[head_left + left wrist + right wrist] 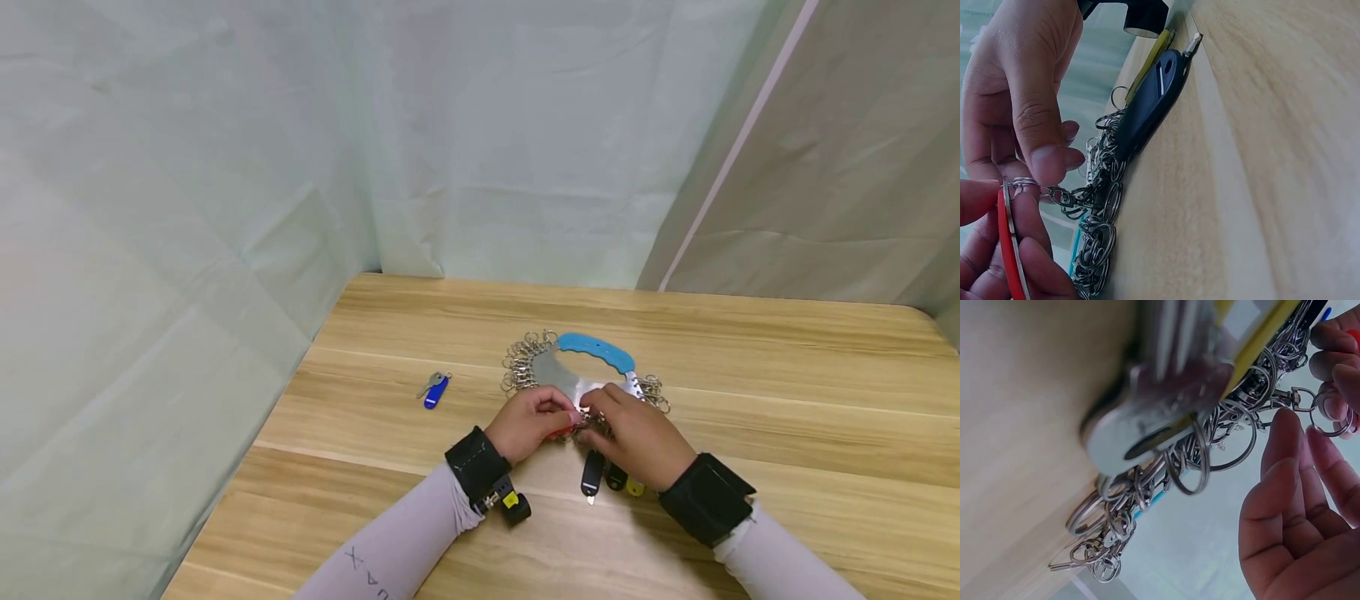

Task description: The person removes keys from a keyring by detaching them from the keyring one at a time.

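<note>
Wooden counter [787,433], ring-edged metal plate [553,372], two hands

In the head view, the plate is the clock's centre, its blue handle [596,346] at 12 o'clock and small metal rings [517,367] along its edges. The left hand [528,423] is at 8 o'clock, thumb and fingers pinching a red tag [1007,244] at 7. The right hand [645,437] is between 4 and 5, fingers bent beside a small clasp [1299,398]; whether they grip it cannot be told. Two black tags [592,472] lie near 6 o'clock, a yellow tag [635,486] at 5. Well apart, at 9, lies a blue tag [437,393] with its key [432,382].
</note>
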A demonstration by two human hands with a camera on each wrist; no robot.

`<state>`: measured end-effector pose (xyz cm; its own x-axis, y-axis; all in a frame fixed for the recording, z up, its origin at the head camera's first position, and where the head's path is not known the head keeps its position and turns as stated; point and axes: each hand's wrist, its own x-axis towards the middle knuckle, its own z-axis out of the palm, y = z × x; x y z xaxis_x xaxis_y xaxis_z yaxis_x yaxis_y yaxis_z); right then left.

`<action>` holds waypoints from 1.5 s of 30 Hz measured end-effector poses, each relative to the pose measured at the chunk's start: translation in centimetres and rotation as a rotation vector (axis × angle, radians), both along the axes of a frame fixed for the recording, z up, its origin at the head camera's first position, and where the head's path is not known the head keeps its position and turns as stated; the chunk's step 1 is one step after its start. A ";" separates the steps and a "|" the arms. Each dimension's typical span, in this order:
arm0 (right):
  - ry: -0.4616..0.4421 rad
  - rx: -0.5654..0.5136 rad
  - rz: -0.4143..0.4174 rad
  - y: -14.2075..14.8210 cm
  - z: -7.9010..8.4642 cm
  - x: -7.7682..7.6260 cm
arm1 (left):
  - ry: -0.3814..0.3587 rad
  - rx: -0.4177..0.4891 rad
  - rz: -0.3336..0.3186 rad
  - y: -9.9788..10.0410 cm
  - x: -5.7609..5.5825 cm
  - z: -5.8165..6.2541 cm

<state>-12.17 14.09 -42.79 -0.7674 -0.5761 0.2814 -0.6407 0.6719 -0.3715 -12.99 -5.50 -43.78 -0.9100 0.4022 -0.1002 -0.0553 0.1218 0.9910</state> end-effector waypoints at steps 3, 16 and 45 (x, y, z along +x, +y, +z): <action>-0.005 0.002 -0.005 0.0 0.0 0.0 | 0.000 0.003 0.005 0.0 0.0 -0.1; 0.000 -0.003 -0.027 -0.1 0.2 0.1 | -0.027 0.027 0.003 -0.2 0.1 0.1; 0.049 -0.001 0.001 0.0 0.1 0.0 | -0.080 0.116 0.009 -0.1 -0.1 -0.2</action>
